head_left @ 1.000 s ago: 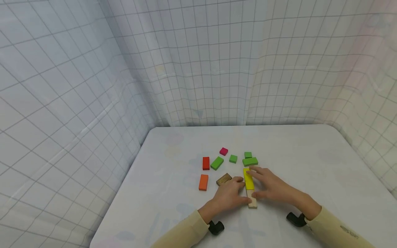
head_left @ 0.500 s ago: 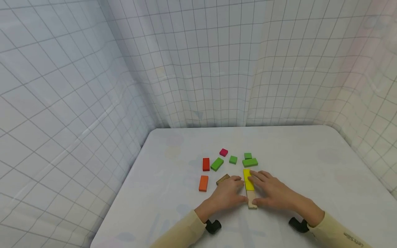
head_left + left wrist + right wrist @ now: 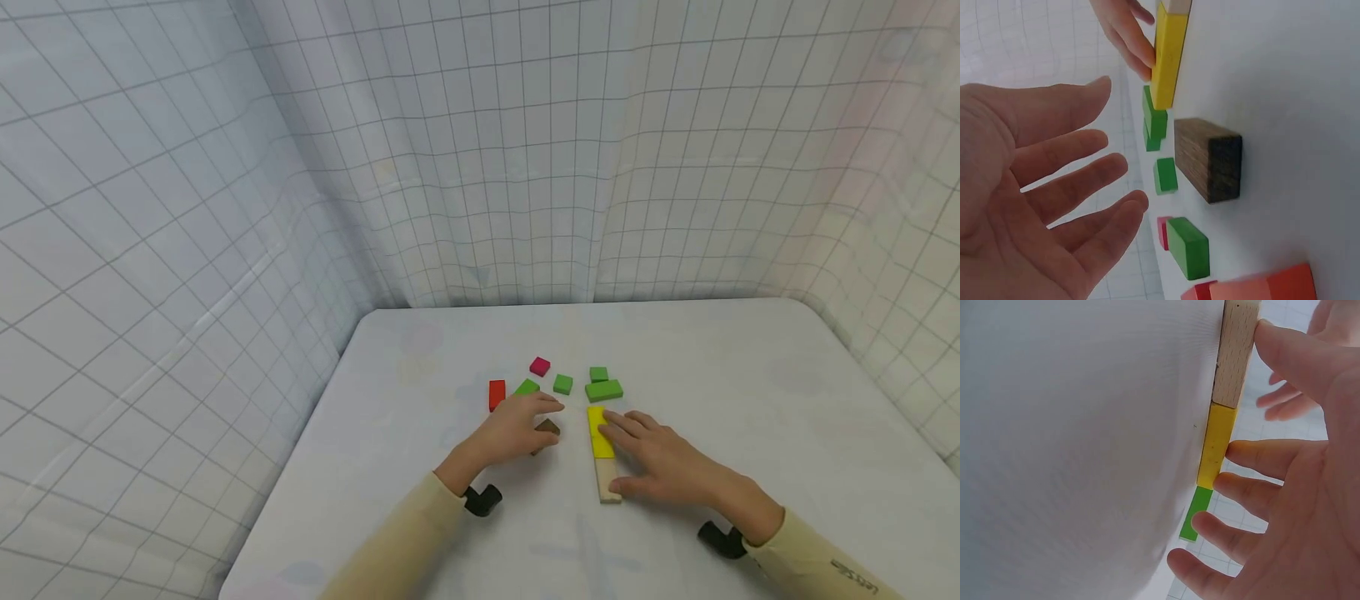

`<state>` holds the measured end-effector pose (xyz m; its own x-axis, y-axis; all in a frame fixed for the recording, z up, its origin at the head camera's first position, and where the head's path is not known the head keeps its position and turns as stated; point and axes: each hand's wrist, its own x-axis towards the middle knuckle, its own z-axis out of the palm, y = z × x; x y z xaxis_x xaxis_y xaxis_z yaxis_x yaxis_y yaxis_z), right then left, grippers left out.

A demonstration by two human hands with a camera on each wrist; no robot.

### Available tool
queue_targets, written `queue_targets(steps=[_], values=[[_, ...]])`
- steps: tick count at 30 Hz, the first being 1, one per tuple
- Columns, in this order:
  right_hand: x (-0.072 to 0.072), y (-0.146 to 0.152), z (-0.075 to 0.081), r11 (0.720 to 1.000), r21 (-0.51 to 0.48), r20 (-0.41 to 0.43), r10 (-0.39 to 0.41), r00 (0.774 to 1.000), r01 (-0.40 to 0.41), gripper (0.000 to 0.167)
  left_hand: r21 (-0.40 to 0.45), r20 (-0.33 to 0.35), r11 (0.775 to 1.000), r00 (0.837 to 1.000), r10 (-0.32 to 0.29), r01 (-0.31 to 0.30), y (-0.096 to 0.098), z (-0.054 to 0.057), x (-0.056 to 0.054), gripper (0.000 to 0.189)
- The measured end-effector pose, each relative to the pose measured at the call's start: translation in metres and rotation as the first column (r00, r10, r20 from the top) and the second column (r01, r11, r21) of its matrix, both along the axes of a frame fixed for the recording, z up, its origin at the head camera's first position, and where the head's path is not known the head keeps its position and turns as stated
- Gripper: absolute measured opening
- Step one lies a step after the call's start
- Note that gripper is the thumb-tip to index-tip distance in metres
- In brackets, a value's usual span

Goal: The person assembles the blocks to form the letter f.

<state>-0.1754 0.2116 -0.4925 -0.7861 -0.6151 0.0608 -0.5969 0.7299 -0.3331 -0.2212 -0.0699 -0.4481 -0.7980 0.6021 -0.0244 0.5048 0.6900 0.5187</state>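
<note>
Two hands at a row of blocks on the white table

The right hand lies with relaxed fingers against the side of the yellow block and pale wooden block, which lie end to end; nothing is gripped. The left hand hovers spread and empty over the dark wooden block, just beyond its palm. Risk, as I judge it: a sideways nudge from the right fingers could skew the unheld row, and the left hand could knock the green block by its fingertips.
</note>
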Motion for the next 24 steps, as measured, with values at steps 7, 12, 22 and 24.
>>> queue_targets(steps=[7, 12, 22, 24], values=[[0.000, 0.001, -0.002, 1.000, -0.016, 0.012, -0.001, 1.000, 0.001, 0.084, -0.086, 0.038, 0.992, 0.995, -0.090, 0.093, -0.015, -0.013, -0.018, 0.047], [0.000, 0.000, -0.001, 1.000, -0.006, 0.011, -0.007, 1.000, 0.007, 0.084, -0.105, 0.046, 0.977, 0.982, -0.183, 0.186, -0.020, -0.018, -0.023, 0.049], [0.000, 0.001, -0.004, 1.000, -0.016, 0.022, -0.022, 1.000, 0.022, 0.086, -0.096, 0.113, 0.967, 0.967, -0.227, 0.238, -0.022, -0.020, -0.031, 0.051], [0.000, 0.001, -0.004, 1.000, -0.015, 0.017, -0.021, 1.000, 0.021, 0.086, -0.091, 0.123, 0.964, 0.964, -0.237, 0.249, -0.023, -0.021, -0.033, 0.053]])
